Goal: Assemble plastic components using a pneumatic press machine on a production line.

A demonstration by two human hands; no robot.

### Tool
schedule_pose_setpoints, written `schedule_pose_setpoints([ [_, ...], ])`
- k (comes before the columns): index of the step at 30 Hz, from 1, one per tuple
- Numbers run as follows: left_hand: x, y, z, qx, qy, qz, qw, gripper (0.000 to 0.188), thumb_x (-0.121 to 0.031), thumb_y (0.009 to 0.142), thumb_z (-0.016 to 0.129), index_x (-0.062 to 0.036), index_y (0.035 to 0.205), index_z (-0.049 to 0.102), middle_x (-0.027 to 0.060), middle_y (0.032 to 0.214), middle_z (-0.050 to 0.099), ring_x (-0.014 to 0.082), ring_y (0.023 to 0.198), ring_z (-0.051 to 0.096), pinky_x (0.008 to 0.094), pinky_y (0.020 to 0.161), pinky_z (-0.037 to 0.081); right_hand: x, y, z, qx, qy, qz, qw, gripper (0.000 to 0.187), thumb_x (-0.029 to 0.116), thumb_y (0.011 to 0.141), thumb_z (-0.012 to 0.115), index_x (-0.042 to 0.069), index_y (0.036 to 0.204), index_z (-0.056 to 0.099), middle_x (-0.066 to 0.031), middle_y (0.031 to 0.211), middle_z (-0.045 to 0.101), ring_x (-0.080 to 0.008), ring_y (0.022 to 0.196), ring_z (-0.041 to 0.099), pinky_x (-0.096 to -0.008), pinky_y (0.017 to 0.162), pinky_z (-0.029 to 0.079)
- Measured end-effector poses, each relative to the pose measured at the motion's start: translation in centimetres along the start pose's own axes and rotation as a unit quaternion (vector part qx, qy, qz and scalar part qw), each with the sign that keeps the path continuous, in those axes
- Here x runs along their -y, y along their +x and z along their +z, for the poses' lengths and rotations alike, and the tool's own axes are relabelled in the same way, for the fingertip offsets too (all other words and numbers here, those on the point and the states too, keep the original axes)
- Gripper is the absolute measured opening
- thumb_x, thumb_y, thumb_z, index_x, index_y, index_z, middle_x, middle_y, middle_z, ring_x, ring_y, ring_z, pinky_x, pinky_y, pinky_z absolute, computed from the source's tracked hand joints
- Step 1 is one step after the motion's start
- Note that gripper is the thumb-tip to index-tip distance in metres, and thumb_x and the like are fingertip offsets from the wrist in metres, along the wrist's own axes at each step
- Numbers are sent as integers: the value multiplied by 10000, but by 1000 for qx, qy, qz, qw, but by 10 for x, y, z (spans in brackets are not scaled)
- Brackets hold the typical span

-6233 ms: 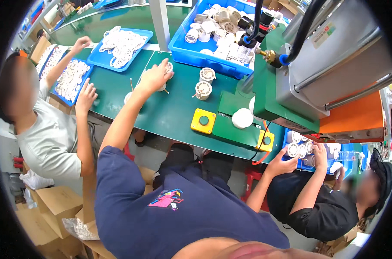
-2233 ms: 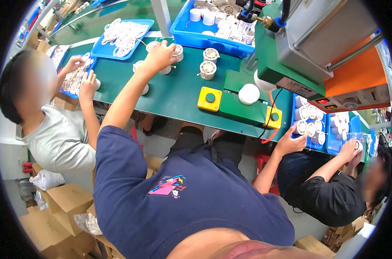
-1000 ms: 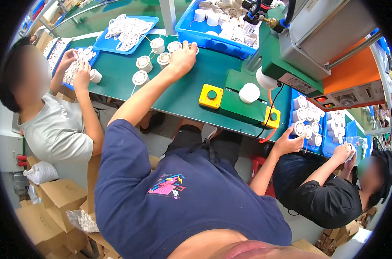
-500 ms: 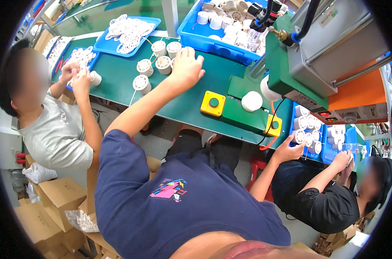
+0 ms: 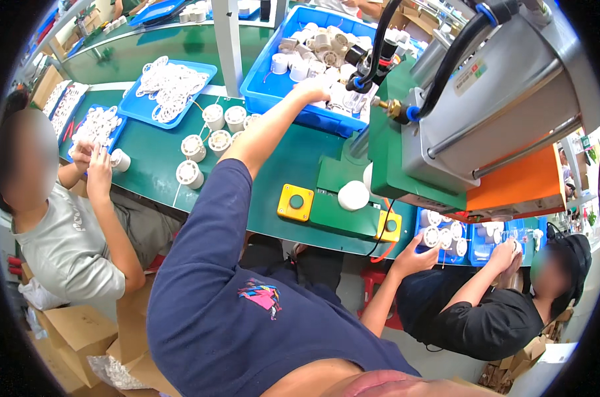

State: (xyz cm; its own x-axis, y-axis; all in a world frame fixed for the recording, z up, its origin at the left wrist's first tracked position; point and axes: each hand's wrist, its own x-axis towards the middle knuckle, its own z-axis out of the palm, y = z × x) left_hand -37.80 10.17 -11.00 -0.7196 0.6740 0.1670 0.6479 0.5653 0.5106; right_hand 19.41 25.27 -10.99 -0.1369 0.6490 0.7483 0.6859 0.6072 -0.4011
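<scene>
Reaching with the left hand (image 5: 317, 87) over the near wall of the blue bin (image 5: 263, 86), palm down on the heap of white plastic spools (image 5: 300, 58). Fingers curled over the heap and partly hidden; cannot tell whether pinching one or merely resting on it. Right hand out of view.

Judging by look: light, stiff, hollow moulded spools, smooth and a little slippery, likely to roll or tumble in a loose pile. Not fragile as such, though thin wire tails seem to trail from some, easy to snag. Best taken across the round flanges with thumb and fingertips, or by the core between the flanges, one at a time, lifting clear of neighbours and keeping off the wire.

Standing on end just left of the forearm, more of the same spools (image 5: 194, 147), grouped near each other on the green worktop (image 5: 280, 155): flat, smooth, curved along its front edge. Beyond them, a shallow blue tray (image 5: 201, 69) of flat white rings. Close by the hand on the right, black hoses (image 5: 385, 40) and a grey press machine (image 5: 492, 99), leaving little room on that side; below it, a yellow button box (image 5: 295, 202) and a white dome button (image 5: 353, 196). Crowded all round: a co-worker in a grey shirt (image 5: 68, 245) seated left, another in black (image 5: 485, 324) seated right, cardboard boxes (image 5: 82, 331) on the floor.
</scene>
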Motion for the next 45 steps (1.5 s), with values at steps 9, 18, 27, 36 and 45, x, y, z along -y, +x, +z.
schedule_pose_setpoints([
  [9, -70, -91, -115, -215, 7, 5, 977, 639, -377, 803, 838, -11, 1277, 615, 275, 1106, 715, 403, 1091, 686, 488, 930, 548, -11, -10, 0, -6, -14, 9, 1000, 656, 406, 935, 724, -25, 1397, 547, -229, 1287, 632, -422, 1198, 542, -534, 1047, 375],
  [18, -86, -269, -128, -69, 125, 87, 986, 629, -291, 777, 853, -67, 1311, 608, 192, 1152, 605, 378, 1089, 615, 464, 946, 515, -19, -4, 9, -11, -9, -1, 1000, 651, 425, 926, 738, -23, 1369, 574, -225, 1298, 637, -418, 1208, 548, -527, 1054, 379],
  [27, -64, -267, -91, -177, 286, 83, 938, 610, -157, 782, 828, -53, 1331, 584, 179, 1226, 590, 362, 1167, 569, 489, 997, 465, -18, -8, 7, -6, -10, -6, 1000, 666, 437, 929, 725, -8, 1391, 549, -211, 1288, 631, -414, 1186, 549, -528, 1038, 377],
  [36, -107, -215, -101, -227, 173, 101, 953, 516, -356, 885, 763, -76, 1295, 621, 187, 1215, 607, 380, 1162, 578, 509, 982, 456, -12, -9, 0, -11, -5, 10, 1000, 610, 395, 940, 736, -1, 1374, 573, -200, 1300, 647, -389, 1198, 559, -499, 1048, 384],
  [45, -62, -60, -101, 240, 205, -117, 942, 650, -557, 799, 760, -64, 1221, 760, 194, 1288, 708, 337, 1185, 686, 414, 1010, 543, -6, -6, 2, -13, 34, 20, 999, 630, 355, 907, 743, -1, 1390, 551, -219, 1288, 630, -421, 1191, 541, -523, 1055, 364],
])
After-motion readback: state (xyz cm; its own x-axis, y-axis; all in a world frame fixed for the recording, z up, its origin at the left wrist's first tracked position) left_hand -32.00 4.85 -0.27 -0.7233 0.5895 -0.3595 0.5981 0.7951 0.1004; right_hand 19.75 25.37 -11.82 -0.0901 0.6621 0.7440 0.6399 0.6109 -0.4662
